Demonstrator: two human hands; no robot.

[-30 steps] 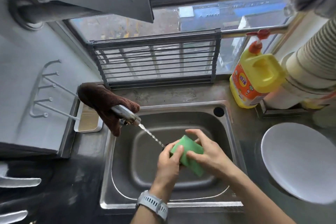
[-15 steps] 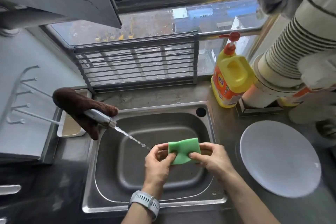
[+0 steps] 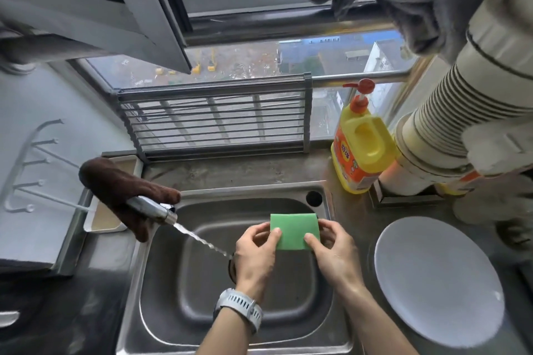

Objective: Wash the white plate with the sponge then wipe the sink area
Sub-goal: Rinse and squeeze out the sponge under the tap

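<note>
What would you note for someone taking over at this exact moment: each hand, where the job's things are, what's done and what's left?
Left hand and right hand: each pinches one side of the green sponge, held flat over the sink.
Faucet is running; the stream falls left of the sponge, by the left hand.
White plate lies on the counter right of the sink, untouched.
Dish soap bottle stands behind the plate.
Done: sponge in hand.
Left: wash the plate, wipe the sink area.
</note>
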